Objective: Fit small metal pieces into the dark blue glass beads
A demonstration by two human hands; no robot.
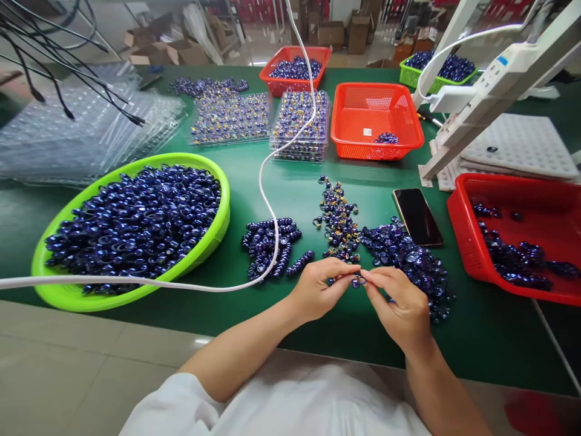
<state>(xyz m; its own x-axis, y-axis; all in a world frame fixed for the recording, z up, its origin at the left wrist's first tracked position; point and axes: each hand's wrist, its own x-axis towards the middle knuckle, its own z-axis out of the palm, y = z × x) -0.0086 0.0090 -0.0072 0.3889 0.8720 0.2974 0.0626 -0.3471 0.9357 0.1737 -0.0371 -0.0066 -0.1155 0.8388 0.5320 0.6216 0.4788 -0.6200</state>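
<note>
My left hand [320,287] and my right hand [399,300] meet over the table's near side, fingertips pinched together. Between them is a small shiny blue ring-shaped piece [356,282], partly hidden by the fingers. Just beyond lies a loose pile of blue pieces with gold-coloured parts [338,221]. A heap of plain dark blue pieces [413,257] spreads beside and behind my right hand. To the left of my left hand, more blue pieces lie lined up in short stacked rows [272,242].
A white cable [261,181] crosses the green table. A green basket [224,215] of blue pieces stands left, a red basket [467,242] right. Farther back are an orange basket [376,94], filled clear trays [299,130] and a metal post [481,103]. A phone [417,216] lies right.
</note>
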